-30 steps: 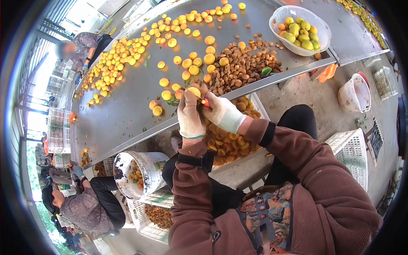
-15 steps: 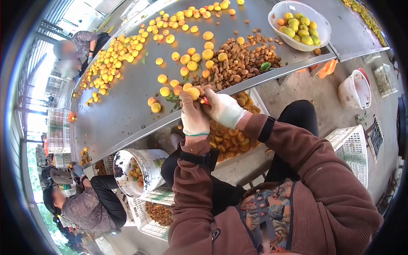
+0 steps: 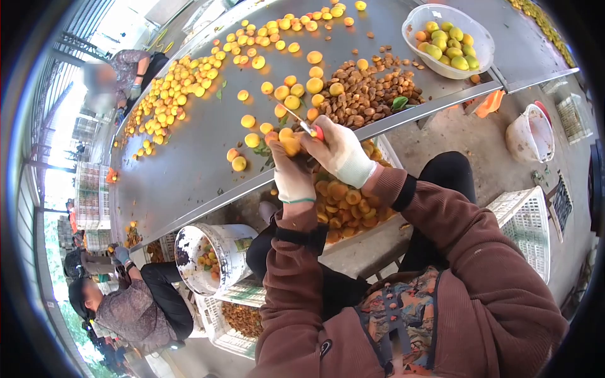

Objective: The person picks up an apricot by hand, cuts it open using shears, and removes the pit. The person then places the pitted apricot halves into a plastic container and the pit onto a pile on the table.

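Note:
My left hand [image 3: 293, 179], in a white glove with bare fingertips, is closed around a yellow-orange apricot [image 3: 290, 144] at the table's near edge. Beside it, my right hand [image 3: 343, 155], gloved alike, grips a small knife [image 3: 306, 128] with a red handle. The thin blade points up and left, apart from the fruit. Several whole apricots [image 3: 292, 102] lie just beyond my hands on the metal table [image 3: 183, 170]. To their right spreads a heap of brown apricot pits [image 3: 362, 94] with a green leaf on it. Below my hands, a crate holds opened apricots [image 3: 346, 205].
A white bowl [image 3: 413, 28] of greenish-yellow fruit stands at the table's right. Under the table's near edge is a stained white bucket [image 3: 233, 252] beside a crate [image 3: 217, 331] of pits. Another bucket [image 3: 520, 142] and crate [image 3: 526, 227] stand right. Two people work at left.
The knife has come away from the apricot and its blade now shows, pointing up and left. My right hand has tilted upward; the apricot stays in my left hand. The view has shifted slightly.

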{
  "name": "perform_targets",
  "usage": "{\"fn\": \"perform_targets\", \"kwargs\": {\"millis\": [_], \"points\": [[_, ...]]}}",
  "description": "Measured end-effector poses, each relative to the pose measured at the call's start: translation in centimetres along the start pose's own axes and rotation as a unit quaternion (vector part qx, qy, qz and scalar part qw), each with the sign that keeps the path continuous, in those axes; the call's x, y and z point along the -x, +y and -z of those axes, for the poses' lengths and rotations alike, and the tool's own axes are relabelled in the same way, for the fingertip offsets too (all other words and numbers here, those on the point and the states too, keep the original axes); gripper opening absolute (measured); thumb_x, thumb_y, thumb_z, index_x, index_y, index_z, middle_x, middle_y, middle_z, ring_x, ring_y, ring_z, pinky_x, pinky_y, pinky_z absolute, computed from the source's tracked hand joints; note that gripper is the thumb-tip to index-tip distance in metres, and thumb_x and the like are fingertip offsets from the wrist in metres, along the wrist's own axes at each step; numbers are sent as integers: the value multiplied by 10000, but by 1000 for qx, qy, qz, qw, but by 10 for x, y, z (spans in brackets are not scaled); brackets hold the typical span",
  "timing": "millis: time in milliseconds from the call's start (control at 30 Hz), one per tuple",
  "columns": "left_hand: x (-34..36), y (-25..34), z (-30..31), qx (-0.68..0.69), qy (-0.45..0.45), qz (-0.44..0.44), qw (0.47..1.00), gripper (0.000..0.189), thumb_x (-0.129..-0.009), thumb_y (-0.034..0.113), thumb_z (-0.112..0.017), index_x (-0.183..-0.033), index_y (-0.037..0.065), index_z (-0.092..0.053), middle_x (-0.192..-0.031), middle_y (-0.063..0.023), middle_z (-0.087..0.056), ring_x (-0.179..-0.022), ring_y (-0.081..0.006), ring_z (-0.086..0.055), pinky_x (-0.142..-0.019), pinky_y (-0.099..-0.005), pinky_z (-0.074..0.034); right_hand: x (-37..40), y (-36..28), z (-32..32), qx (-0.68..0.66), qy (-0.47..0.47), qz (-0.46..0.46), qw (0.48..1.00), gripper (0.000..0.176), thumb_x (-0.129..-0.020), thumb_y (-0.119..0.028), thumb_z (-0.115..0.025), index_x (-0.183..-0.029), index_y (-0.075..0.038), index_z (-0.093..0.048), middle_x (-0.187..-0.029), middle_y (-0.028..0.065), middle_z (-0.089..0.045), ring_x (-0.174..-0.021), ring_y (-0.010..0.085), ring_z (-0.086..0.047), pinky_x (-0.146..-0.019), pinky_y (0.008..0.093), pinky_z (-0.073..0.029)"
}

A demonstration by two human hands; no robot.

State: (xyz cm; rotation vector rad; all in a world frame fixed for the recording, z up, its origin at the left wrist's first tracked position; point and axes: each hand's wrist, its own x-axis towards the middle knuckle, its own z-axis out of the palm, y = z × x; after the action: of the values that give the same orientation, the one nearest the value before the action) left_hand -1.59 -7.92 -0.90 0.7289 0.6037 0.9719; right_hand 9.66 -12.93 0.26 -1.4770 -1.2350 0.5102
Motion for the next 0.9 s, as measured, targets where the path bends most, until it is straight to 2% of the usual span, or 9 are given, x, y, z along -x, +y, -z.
{"fn": "perform_targets", "kwargs": {"millis": [33, 100, 167, 300, 367, 700, 800, 867, 900], "points": [[0, -4, -5, -98, -10, -12, 995, 208, -1044, 141, -435, -1240, 79, -465, -1192, -64, -588, -1043, -128, -569, -917, -299, -486, -3, -1, 1, -5, 22, 2, 1000, 331, -879, -345, -634, -933, -37, -529, -767, 223, -633, -787, 430, -634, -670, 493, -499], [-2, -28, -2, -337, -53, -193, 920, 177, -1036, 167, -466, -1176, 89, -541, -1143, -38, -598, -986, -107, -575, -838, -278, -496, -7, -4, 2, -20, 64, 5, 998, 369, -869, -383, -641, -867, -27, -546, -765, 223, -625, -781, 435, -626, -672, 488, -498], [6, -22, -12, -233, -29, -78, 969, 223, -1062, 190, -401, -1202, 67, -524, -1119, -18, -561, -1010, -96, -529, -894, -263, -463, -5, -6, 4, -9, 64, -21, 998, 358, -865, -370, -634, -850, -22, -549, -786, 225, -626, -799, 434, -625, -684, 480, -499], [14, -14, -19, -317, 17, -88, 944, 221, -1048, 165, -416, -1186, 44, -540, -1109, -43, -576, -993, -131, -553, -889, -273, -466, -6, 8, -8, -9, 86, -36, 996, 326, -862, -340, -621, -866, -20, -561, -801, 228, -626, -821, 440, -621, -705, 482, -497], [9, -18, -13, -564, -9, -292, 772, 227, -1027, 152, -441, -1171, 13, -549, -1089, -90, -589, -950, -189, -590, -871, -285, -470, -7, 12, -14, -120, 91, -86, 985, 217, -890, -213, -644, -895, -11, -565, -751, 146, -610, -688, 226, -589, -676, 339, -490], [10, -23, -15, -547, -15, -290, 785, 216, -969, 114, -509, -1143, -7, -552, -1056, -149, -556, -948, -276, -597, -801, -345, -489, -10, 17, -15, -137, 92, -125, 978, 234, -900, -223, -651, -876, -5, -572, -721, 115, -614, -678, 142, -576, -646, 312, -486], [10, -26, -13, -617, 25, -317, 719, 207, -959, 104, -511, -1130, -5, -553, -1014, -140, -560, -935, -291, -600, -792, -358, -485, -2, 8, -11, -60, 95, -96, 989, 216, -900, -191, -652, -854, 2, -566, -690, 97, -587, -668, 100, -539, -614, 295, -476], [11, -30, -15, -504, 54, -237, 829, 223, -930, 93, -548, -1125, -14, -551, -996, -148, -568, -944, -319, -600, -810, -367, -485, 0, 10, -12, -75, 95, -81, 989, 210, -894, -186, -654, -853, 0, -566, -690, 106, -585, -652, 112, -540, -607, 305, -478], [11, -29, -14, -504, 55, -237, 829, 223, -930, 93, -548, -1125, -14, -551, -996, -148, -568, -944, -319, -600, -810, -367, -485, 1, 11, -13, -92, 94, -67, 989, 203, -888, -180, -656, -852, -2, -566, -690, 115, -583, -635, 124, -541, -600, 314, -480]]}}
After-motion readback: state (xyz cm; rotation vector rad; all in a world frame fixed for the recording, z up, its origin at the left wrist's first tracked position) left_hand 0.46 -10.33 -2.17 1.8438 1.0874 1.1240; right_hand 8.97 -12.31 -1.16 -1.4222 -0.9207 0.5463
